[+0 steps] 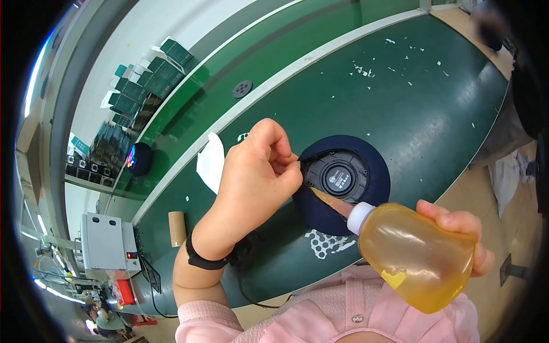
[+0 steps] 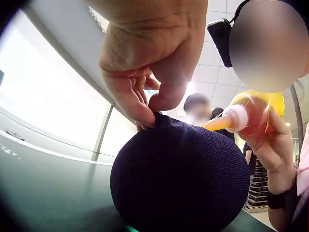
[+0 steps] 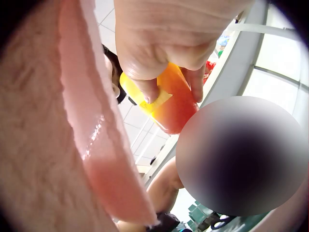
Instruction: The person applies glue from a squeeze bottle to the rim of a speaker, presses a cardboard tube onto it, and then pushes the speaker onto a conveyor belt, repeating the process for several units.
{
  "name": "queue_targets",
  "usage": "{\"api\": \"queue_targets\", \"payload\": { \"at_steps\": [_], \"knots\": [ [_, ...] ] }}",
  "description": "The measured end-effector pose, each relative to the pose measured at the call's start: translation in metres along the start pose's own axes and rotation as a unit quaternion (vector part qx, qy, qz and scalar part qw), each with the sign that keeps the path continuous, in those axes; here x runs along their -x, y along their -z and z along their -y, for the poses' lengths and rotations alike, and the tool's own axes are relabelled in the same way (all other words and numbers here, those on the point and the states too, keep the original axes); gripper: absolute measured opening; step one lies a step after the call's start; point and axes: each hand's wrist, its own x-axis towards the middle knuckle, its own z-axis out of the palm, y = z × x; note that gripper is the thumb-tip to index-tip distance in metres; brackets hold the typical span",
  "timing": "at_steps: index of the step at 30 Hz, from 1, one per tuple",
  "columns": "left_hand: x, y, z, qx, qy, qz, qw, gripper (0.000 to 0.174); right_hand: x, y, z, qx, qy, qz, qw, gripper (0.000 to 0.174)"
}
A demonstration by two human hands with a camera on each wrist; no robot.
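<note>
A round speaker (image 1: 374, 171) covered in navy knit fabric lies on the green table with its recessed black underside, bearing a round label, facing up. At the rim, the left hand (image 1: 257, 166) pinches the fabric's edge between thumb and fingers; the left wrist view shows the cloth (image 2: 178, 174) drawn up there. The right hand (image 1: 466, 228) grips a squeeze bottle (image 1: 417, 257) of amber liquid, tilted so that its pointed nozzle (image 1: 331, 201) reaches the speaker's inner rim, close to the left fingertips. In the right wrist view, fingers wrap round the bottle (image 3: 176, 108).
White perforated scraps (image 1: 329, 243) lie beside the speaker. A white sheet (image 1: 211, 163), a cardboard tube (image 1: 177, 228) and a grey machine (image 1: 108, 243) are toward the left. A grey disc (image 1: 242, 88) and a second speaker (image 1: 140, 159) sit beyond the pale ledge, near green boxes (image 1: 163, 74).
</note>
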Motion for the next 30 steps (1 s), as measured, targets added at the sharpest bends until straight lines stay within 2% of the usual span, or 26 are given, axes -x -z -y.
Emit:
{"api": "queue_targets", "payload": {
  "at_steps": [8,19,21,22,24,26,28,29,30],
  "knots": [
    [0.000,-0.001,-0.001,-0.019,-0.003,0.006,1.000,0.024,-0.009,0.009,-0.010,0.068,0.058,0.021,0.996,0.037],
    [-0.003,0.000,-0.008,-0.039,0.020,0.027,0.999,0.026,-0.025,0.030,-0.024,0.163,0.140,0.047,0.976,0.053],
    [-0.008,0.002,-0.008,-0.068,0.008,0.046,0.997,0.021,-0.028,0.031,-0.009,-0.015,-0.039,0.036,0.998,0.051],
    [-0.012,0.004,-0.011,-0.068,0.008,0.044,0.997,0.021,-0.029,0.032,-0.001,-0.104,-0.128,0.030,0.986,0.051],
    [-0.023,0.011,-0.023,-0.123,-0.020,0.015,0.992,0.017,-0.030,0.032,0.010,-0.273,-0.299,0.017,0.914,0.050],
    [-0.037,0.006,-0.027,-0.107,-0.055,0.011,0.993,0.014,-0.028,0.031,0.006,-0.253,-0.275,0.016,0.927,0.050],
    [-0.052,-0.002,-0.024,-0.078,-0.117,0.129,0.982,0.013,-0.026,0.029,0.005,-0.232,-0.252,0.017,0.939,0.053],
    [-0.057,-0.004,-0.032,-0.137,-0.114,0.179,0.968,0.015,-0.025,0.029,0.005,-0.237,-0.245,0.026,0.940,0.051],
    [-0.060,-0.006,-0.037,-0.136,-0.116,0.175,0.968,0.015,-0.025,0.029,0.007,-0.241,-0.237,0.035,0.940,0.050]
  ]
}}
